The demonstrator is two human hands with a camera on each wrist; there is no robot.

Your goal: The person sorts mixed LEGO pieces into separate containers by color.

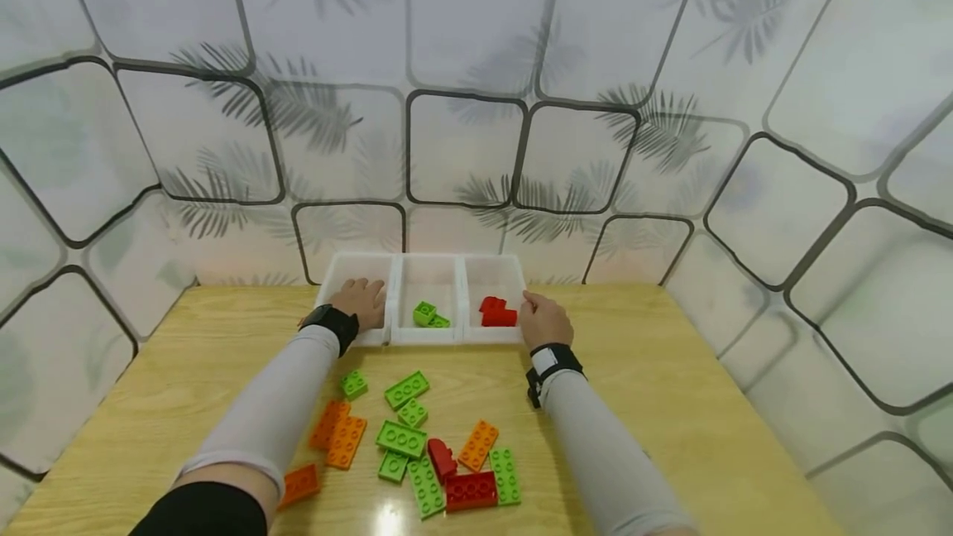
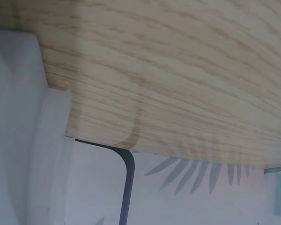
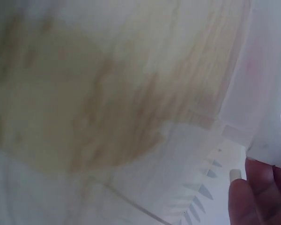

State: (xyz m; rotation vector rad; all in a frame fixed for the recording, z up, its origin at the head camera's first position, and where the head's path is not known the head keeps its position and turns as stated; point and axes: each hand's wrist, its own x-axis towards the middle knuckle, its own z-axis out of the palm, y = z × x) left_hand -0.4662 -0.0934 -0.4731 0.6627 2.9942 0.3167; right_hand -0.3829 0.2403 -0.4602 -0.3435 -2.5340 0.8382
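Note:
Three white bins stand side by side at the back of the table. My left hand [image 1: 360, 303] reaches over the left bin [image 1: 337, 273], fingers extended forward; whatever lies beneath the palm is hidden. In the left wrist view only that bin's outer wall [image 2: 14, 126] shows, not the hand. On the other side, my right hand [image 1: 546, 321] grips the right bin [image 1: 491, 270] at its outer side. The right wrist view shows curled fingers [image 3: 260, 192] against its corner. Red bricks [image 1: 497, 313] lie in the right bin, and light green bricks [image 1: 428, 315] in the middle bin [image 1: 428, 271].
Loose toy bricks are spread on the wooden table [image 1: 633, 404] between my forearms: several green bricks [image 1: 402, 438], several orange bricks [image 1: 346, 442], a red brick [image 1: 471, 490] and a red curved brick [image 1: 442, 460]. A patterned curtain [image 1: 476, 147] hangs close behind the bins.

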